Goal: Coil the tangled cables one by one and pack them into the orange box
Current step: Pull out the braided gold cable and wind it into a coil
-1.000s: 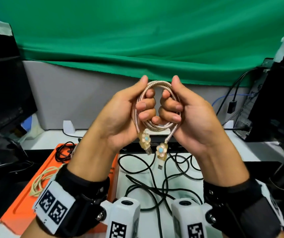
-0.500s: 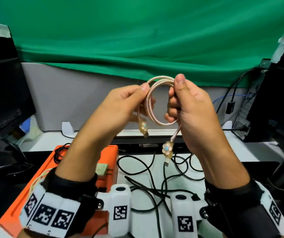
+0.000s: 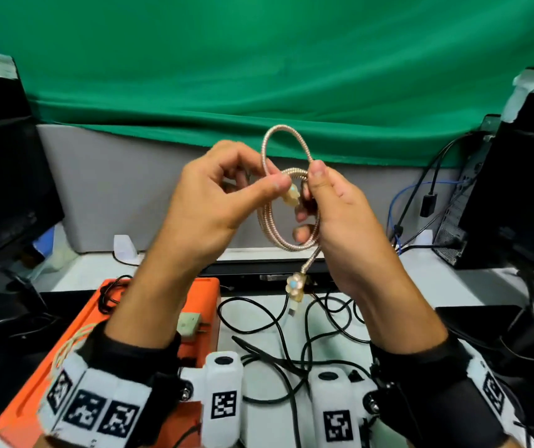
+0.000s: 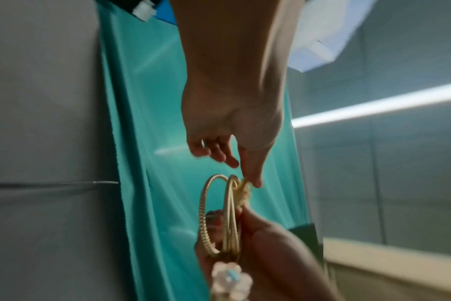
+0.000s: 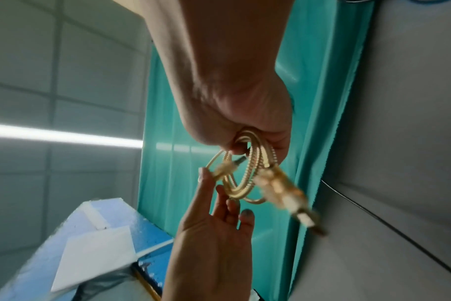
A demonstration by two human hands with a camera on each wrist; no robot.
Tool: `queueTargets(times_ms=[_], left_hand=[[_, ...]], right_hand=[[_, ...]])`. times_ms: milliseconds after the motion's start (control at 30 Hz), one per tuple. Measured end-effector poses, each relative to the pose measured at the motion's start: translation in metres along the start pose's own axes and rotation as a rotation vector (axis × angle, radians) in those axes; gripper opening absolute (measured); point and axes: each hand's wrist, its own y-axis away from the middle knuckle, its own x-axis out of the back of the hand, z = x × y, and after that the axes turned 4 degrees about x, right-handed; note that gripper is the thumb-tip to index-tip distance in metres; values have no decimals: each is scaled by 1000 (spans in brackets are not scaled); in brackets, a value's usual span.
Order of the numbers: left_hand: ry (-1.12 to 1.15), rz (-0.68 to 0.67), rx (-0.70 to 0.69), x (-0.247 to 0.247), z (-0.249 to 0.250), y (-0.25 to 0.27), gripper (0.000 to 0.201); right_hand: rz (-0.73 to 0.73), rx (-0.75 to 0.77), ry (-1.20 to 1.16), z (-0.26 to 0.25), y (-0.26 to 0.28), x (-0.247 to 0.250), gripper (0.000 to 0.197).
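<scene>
Air surrounds my two hands, raised clear of the desk (image 3: 427, 279) in front of the green cloth (image 3: 291, 76), with dark monitors standing well apart at either side. Below, loose black cables (image 3: 278, 321) sprawl over the white desk, and the orange box (image 3: 29, 405) sits to my left under my forearm, a cream cable (image 3: 68, 344) and a black cable (image 3: 107, 295) already in it. My right hand (image 3: 340, 218) has its fingers curled round the coiled gold cable (image 3: 283, 189), thumb pressed on top where the loops cross; one flower plug (image 3: 296, 284) dangles beneath it over the desk. My left hand (image 3: 214, 202) pinches the cable's other plug (image 3: 291, 196) between thumb and forefinger, right beside the coil, the remaining fingers loosely bent behind. Both wrists angle inward and upward, palms facing each other, thumbs nearly meeting. One loop stands up above my thumbs.
</scene>
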Motion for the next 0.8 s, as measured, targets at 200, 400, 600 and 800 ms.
queueTargets(times_ms=[200, 400, 600, 800], left_hand=[[-178, 37, -44, -19, -8, 4, 33], [-114, -44, -42, -31, -19, 3, 38], [-245, -135, -33, -21, -19, 8, 33], [-307, -153, 202, -4, -29, 0, 69]], right_hand=[[31, 57, 47, -1, -3, 5, 42], [-19, 181, 128, -5, 1, 5, 41], [1, 141, 193, -13, -1, 25, 42], [-16, 136, 322, -12, -3, 37, 42]])
